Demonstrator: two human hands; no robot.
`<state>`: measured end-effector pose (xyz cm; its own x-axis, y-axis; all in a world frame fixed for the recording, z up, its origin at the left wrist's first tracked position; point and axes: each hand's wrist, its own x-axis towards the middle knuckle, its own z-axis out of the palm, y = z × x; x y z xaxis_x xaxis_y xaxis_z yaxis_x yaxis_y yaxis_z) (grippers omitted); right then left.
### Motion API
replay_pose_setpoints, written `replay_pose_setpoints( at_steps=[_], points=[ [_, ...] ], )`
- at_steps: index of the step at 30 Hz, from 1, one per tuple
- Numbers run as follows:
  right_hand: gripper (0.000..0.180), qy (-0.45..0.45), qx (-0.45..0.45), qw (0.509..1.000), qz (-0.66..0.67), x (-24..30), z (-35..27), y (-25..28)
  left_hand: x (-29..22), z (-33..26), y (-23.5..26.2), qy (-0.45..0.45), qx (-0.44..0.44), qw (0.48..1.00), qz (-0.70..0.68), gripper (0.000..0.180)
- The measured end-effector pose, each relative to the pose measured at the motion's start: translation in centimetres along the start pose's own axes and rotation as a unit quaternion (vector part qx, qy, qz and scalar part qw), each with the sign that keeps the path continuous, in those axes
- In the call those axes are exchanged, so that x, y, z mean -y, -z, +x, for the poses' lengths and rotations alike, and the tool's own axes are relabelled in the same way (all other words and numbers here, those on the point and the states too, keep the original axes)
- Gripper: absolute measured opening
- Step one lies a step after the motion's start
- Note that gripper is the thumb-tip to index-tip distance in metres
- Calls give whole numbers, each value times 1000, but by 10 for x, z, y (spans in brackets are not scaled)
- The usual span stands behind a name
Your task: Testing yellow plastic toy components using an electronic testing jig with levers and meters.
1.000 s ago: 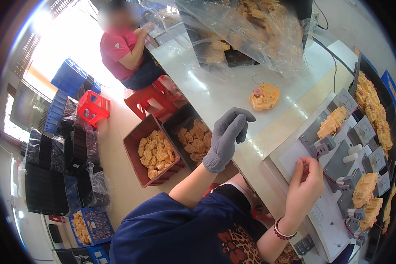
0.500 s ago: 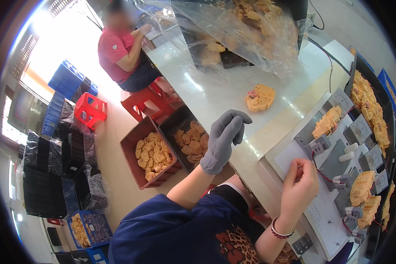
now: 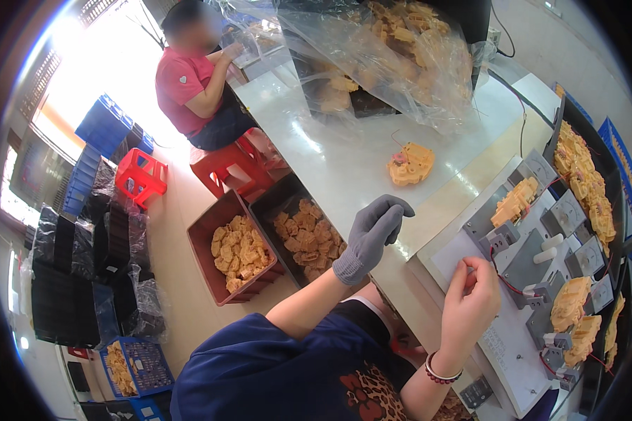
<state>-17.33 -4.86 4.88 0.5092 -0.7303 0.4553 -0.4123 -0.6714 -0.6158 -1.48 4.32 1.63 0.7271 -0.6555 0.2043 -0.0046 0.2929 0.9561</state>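
1. Landmark taken: the grey test fixture (image 3: 523, 270) on the counter (image 3: 344, 165).
2. Left hand (image 3: 373, 231), in a grey knit glove, is held in the air off the fixture's left edge, above the counter's near edge; fingers are curled loosely, nothing is gripped.
3. Right hand (image 3: 470, 305), bare, is set at the fixture's near-left corner; fingertips are pinched together on something small. What is pinched cannot be told, it is too small; a red wire (image 3: 502, 281) runs just beside the fingertips.
4. A beaded bracelet (image 3: 439, 372) is worn on the right wrist.
5. Yellow plastic parts are seated on the fixture: one at its far-left end (image 3: 516, 200), more at its near-right end (image 3: 569, 305).
6. A single yellow part with wires (image 3: 411, 163) lies on the counter, beyond the fixture, apart from both hands.
7. A black tray of yellow parts (image 3: 583, 175) is set along the fixture's right side.
8. A clear plastic bag of yellow parts (image 3: 393, 49) is heaped at the counter's far end, well beyond the fixture.
9. Two bins of yellow parts (image 3: 242, 249) stand on the floor, left of the fixture, below the counter.
10. A person in a red shirt (image 3: 189, 81) is seated on a red stool (image 3: 225, 165), well left of and beyond the fixture.
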Motion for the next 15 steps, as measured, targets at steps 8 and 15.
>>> replay_pose_setpoints(
  at_steps=[8,15],
  points=[
    [5,-1,4,1000,2,1,0,1,4,0,-4,14,0,1000,-9,28],
    [4,5,2,1000,-3,1,0,1,12,-2,-3,9,-9,1000,-15,28]
  ],
)
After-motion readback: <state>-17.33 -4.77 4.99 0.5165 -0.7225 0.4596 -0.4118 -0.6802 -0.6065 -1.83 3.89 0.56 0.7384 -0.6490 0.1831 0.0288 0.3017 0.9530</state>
